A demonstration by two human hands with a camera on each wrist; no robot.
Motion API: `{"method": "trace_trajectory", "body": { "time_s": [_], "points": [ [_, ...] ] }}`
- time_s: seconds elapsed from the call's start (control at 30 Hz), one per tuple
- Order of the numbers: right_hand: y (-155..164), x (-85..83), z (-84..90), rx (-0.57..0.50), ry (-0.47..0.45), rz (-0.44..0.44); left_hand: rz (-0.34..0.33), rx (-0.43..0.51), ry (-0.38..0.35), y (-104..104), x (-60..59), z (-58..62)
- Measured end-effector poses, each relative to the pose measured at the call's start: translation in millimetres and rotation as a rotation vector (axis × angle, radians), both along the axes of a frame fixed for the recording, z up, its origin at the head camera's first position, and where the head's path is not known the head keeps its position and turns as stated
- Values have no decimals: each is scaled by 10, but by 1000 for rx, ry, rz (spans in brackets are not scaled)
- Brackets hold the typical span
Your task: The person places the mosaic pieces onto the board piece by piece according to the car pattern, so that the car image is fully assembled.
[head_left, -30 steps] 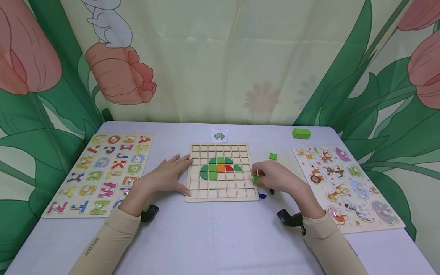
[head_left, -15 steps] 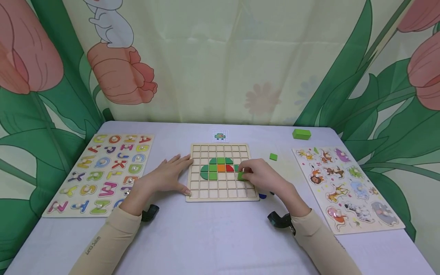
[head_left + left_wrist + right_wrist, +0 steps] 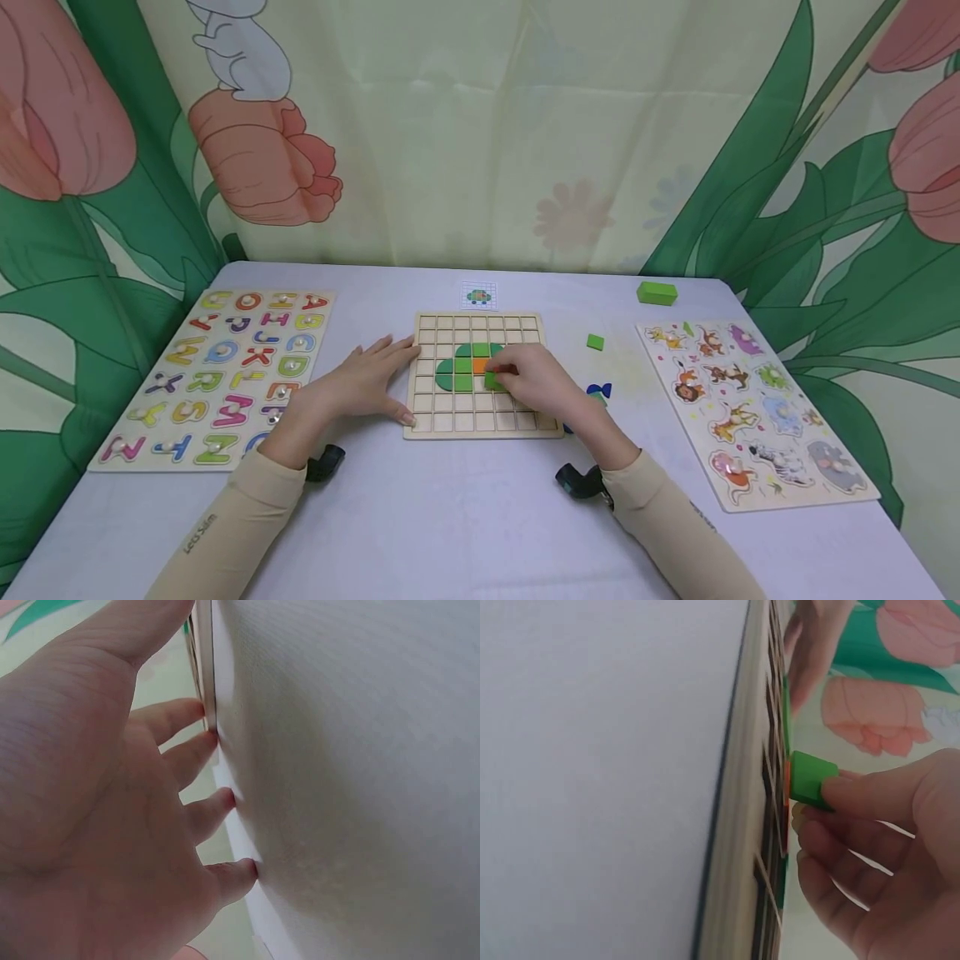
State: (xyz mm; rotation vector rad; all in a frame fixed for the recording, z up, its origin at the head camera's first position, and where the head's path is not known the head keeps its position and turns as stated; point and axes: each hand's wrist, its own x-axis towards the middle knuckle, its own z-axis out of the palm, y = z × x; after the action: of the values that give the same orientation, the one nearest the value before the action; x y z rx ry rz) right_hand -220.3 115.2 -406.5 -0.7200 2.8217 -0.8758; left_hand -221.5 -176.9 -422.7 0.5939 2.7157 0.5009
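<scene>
Right wrist view: small green square block [image 3: 810,778], flat-faced, pinched above grid board [image 3: 739,825].

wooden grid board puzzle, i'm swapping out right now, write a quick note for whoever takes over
Left hand: flat on the table, fingers against the left edge of the wooden grid board.
Right hand: pinches a small green square block just above the board, beside the orange piece.
Done: green, orange pieces form a partial picture mid-board.
Left: seat this block; a loose green square, a blue piece and a green rectangular block lie right of the board.
</scene>
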Motion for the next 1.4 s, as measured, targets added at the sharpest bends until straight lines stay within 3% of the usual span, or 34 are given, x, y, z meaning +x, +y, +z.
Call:
{"method": "trace_trajectory", "body": {
  "time_s": [0.33,0.67,1.4],
  "points": [
    [-115,7,-28,5,-3,-15,0,1,3,-16,7,4],
    [-174,-7,-63,82,4,-40,-16,10,9,3,1,-1],
    [-267,71,-50,86,3,-29,-19,8,15,-4,14,22]
  ]
}}
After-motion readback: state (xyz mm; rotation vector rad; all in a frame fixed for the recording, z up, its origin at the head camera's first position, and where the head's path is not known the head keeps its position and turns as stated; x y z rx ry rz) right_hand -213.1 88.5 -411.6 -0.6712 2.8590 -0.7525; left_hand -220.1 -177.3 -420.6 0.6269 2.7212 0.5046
